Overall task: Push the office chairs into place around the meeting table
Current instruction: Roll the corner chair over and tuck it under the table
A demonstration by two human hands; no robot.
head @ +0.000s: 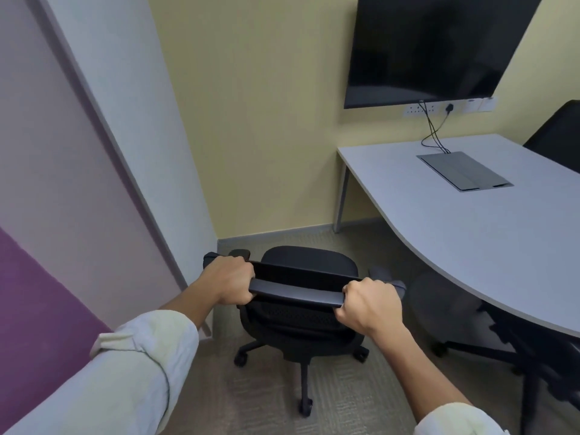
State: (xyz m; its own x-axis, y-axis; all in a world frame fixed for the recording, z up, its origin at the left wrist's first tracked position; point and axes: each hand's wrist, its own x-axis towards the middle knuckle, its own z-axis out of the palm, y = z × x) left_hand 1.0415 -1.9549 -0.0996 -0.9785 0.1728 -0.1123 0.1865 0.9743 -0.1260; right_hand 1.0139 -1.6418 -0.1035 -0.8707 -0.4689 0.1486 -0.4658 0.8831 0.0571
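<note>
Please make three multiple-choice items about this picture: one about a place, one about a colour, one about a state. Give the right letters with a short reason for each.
1. Where is the held chair relative to the meeting table?
A. To its left, out on the carpet
B. Tucked under it
C. Lying on top of it

2. What colour is the wall behind the screen?
A. Dark blue
B. Pale yellow
C. Red

3. How do the hands hold the chair's top rail?
A. Only the left hand grips
B. Neither touches it
C. Both grip it, one at each end

Answers: 1 A, the chair stands apart from the table edge. 2 B, the wall is pale yellow. 3 C, the left hand and the right hand are each closed around the rail.
</note>
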